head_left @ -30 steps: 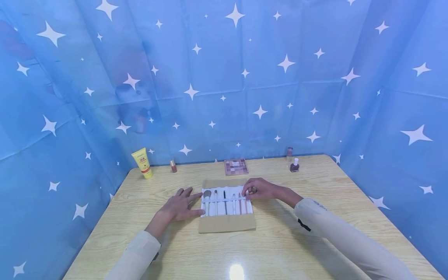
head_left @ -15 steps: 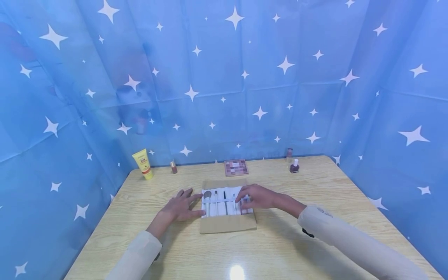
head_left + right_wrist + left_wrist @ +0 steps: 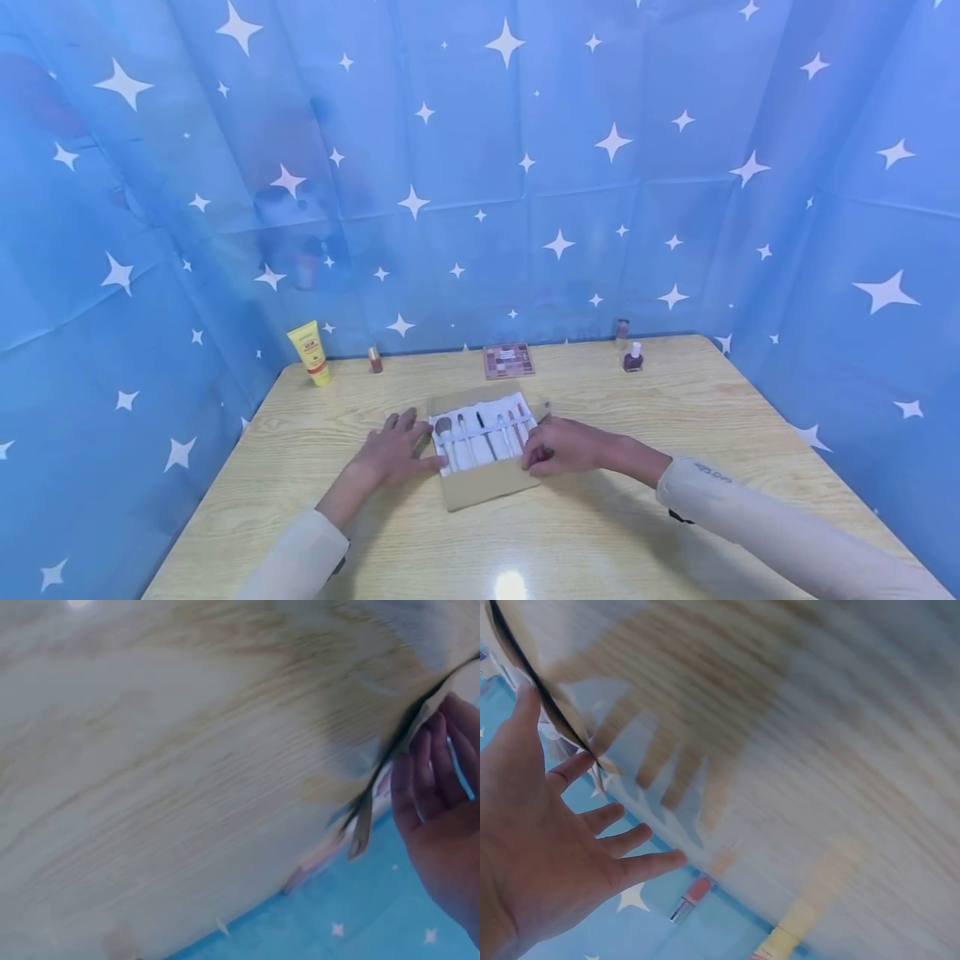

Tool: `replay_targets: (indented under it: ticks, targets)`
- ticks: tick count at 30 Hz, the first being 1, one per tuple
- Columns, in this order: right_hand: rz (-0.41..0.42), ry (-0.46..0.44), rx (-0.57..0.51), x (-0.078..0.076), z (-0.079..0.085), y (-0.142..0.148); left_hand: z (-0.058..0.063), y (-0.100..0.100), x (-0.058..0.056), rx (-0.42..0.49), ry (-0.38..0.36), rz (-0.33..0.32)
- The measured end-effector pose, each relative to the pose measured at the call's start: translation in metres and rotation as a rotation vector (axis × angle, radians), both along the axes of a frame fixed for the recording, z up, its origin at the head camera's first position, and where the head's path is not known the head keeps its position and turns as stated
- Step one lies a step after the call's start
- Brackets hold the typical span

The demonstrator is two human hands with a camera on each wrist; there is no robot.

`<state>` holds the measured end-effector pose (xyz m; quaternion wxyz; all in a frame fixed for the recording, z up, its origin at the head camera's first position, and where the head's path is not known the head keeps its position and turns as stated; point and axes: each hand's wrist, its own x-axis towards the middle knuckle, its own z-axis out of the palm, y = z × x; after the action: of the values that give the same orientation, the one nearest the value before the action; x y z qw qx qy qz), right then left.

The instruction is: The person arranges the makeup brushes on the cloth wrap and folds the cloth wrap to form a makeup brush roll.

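Observation:
A beige makeup brush roll (image 3: 491, 490) lies unfolded on the table, slightly turned. Several makeup brushes (image 3: 446, 433) stand side by side on its white lining, behind a strap. My left hand (image 3: 392, 450) has its fingers spread at the roll's left edge, thumb and index fingertip touching it. In the left wrist view the other fingers of that left hand (image 3: 562, 832) stick out straight, off the roll. My right hand (image 3: 562, 447) pinches the roll's right edge near the front flap. The right wrist view shows the fingers of my right hand (image 3: 442, 780) curled at that edge, beside a short loose tab (image 3: 361, 829).
Along the back of the wooden table (image 3: 420, 550) stand a yellow tube (image 3: 310, 354), a small lipstick (image 3: 375, 360), an eyeshadow palette (image 3: 508, 361), a dark nail polish bottle (image 3: 633, 358) and a small bottle (image 3: 622, 332). A blue star-patterned curtain (image 3: 480, 167) hangs behind and on both sides.
My right hand has come from the roll's upper right, across the brushes, down to its lower right edge. The roll has turned counterclockwise. My left hand stays at the left edge.

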<state>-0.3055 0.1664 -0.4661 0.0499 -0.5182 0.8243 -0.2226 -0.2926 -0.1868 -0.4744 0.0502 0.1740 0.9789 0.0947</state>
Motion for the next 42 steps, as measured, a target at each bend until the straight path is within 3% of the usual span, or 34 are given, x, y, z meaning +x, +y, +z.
replay_targets:
  ticks: [8,14,23,28,34,38,42]
  targets:
    - [-0.026,0.166,0.054,-0.008,0.000,0.020,0.006,0.006,0.014,-0.014,0.028,-0.057]
    - [-0.044,0.200,0.087,-0.015,0.002,0.029,0.008,0.012,0.026,0.009,0.015,-0.163]
    - [-0.087,0.327,0.196,-0.027,0.002,0.030,0.008,0.028,0.044,0.084,-0.014,-0.315]
    - [-0.080,0.315,0.177,-0.033,0.002,0.030,0.009,0.045,0.058,0.064,0.005,-0.328]
    - [-0.089,0.307,0.187,-0.037,0.001,0.031,0.013,0.063,0.070,-0.025,0.023,-0.314]
    - [-0.101,0.343,0.177,-0.035,0.000,0.031,0.016,0.065,0.071,-0.058,0.046,-0.329]
    - [-0.086,0.393,0.080,-0.024,0.003,0.029,0.020,0.057,0.067,-0.009,0.068,-0.340]
